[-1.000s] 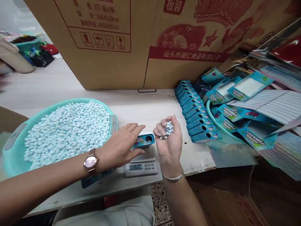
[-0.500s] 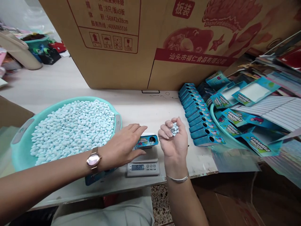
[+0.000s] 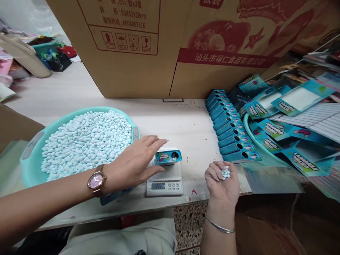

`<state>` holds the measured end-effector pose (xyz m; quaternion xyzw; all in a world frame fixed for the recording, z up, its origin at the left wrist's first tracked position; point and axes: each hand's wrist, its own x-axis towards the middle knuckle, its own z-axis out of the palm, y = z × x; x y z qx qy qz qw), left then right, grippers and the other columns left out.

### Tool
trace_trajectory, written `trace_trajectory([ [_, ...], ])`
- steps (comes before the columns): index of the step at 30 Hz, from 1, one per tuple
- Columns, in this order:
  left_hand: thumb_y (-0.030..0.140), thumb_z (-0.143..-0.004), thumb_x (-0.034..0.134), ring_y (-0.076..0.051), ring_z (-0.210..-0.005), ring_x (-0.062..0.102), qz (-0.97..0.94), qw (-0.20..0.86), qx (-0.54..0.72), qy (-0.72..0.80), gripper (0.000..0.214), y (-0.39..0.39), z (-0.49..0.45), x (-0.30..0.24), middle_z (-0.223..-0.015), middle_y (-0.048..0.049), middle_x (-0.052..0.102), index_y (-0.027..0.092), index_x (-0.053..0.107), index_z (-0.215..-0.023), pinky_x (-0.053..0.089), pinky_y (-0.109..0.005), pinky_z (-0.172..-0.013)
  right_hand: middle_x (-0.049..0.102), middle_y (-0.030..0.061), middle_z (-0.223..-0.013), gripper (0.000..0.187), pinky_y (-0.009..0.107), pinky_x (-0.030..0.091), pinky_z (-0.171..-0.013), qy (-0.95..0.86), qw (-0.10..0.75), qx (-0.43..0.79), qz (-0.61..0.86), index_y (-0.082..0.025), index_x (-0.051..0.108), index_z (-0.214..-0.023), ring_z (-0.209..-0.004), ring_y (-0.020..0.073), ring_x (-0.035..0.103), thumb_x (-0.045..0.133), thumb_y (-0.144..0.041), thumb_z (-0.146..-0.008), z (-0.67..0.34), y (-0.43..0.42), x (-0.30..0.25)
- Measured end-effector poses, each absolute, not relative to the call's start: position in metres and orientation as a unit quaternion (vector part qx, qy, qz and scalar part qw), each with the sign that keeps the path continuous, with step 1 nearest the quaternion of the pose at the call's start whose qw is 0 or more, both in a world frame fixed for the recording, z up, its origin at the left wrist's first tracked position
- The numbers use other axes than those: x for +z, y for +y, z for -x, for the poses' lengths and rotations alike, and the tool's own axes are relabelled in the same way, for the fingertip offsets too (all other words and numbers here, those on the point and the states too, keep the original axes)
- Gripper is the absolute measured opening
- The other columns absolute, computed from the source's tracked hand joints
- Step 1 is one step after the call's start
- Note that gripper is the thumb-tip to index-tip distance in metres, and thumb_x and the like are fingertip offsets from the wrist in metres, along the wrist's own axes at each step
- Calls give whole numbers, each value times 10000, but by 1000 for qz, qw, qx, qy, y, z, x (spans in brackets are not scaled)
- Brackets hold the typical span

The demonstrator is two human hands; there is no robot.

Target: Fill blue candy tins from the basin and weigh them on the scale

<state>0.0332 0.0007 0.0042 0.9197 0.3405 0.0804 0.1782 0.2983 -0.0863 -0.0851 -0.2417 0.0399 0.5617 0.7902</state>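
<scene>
A blue candy box (image 3: 166,157) lies on the small white digital scale (image 3: 164,189), the round hole at its end showing some candies inside. Beside it, my left hand (image 3: 135,159) is open, fingers stretched toward the box; whether they touch it I cannot tell. My right hand (image 3: 221,184), to the right of the scale, is curled around several small pale blue candies (image 3: 225,173). Many more of these candies fill a turquoise basin (image 3: 33,163) on the left, partly behind my left forearm. The scale's display is lit, its digits hard to read.
A large cardboard carton (image 3: 132,76) stands along the back. On the right, a row of blue boxes (image 3: 231,132) stands beside a second turquoise basin (image 3: 247,124) heaped with flat, printed blue boxes (image 3: 301,161). A beige bottle (image 3: 34,63) is at the far left.
My right hand has moved right and toward me, away from the scale, still holding candies. My left hand stays beside the box. The digits on the scale have changed.
</scene>
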Motion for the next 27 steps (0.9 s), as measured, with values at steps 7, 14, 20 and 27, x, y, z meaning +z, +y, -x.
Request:
trace_trajectory([
  [7, 443, -862, 555, -279, -1209, 466, -923, 163, 74, 341, 590, 1, -38, 0, -1325, -127, 491, 190, 361, -1358, 436, -403, -967, 460, -78, -605, 171, 155, 372, -396, 40, 786, 566, 246, -188, 504, -714, -443, 41, 411, 671, -153, -713, -295, -83, -93],
  [14, 390, -844, 562, -283, -981, 600, -905, 196, 38, 375, 413, 3, -48, -24, -1080, -116, 624, 164, 490, -1183, 489, -411, -797, 580, -63, -671, 188, 222, 556, -628, 115, 784, 536, 291, -193, 529, -735, -629, 67, 589, 712, -220, -699, -276, -70, -101],
  [20, 244, -767, 547, -178, -703, 596, -906, 193, 75, 369, 226, 9, -78, -1, -908, -33, 597, 206, 581, -987, 452, -309, -633, 664, -20, -769, 141, 358, 569, -802, 165, 777, 534, 290, -194, 555, -777, -762, 118, 664, 672, -272, -772, -261, -60, -94],
  [27, 242, -713, 524, -178, -593, 548, -961, 104, 22, 255, 204, 14, -141, 27, -856, -34, 577, 201, 612, -893, 331, -316, -490, 681, -8, -758, 163, 285, 567, -727, 135, 786, 542, 266, -191, 568, -772, -721, 119, 668, 648, -326, -815, -261, -36, -89],
])
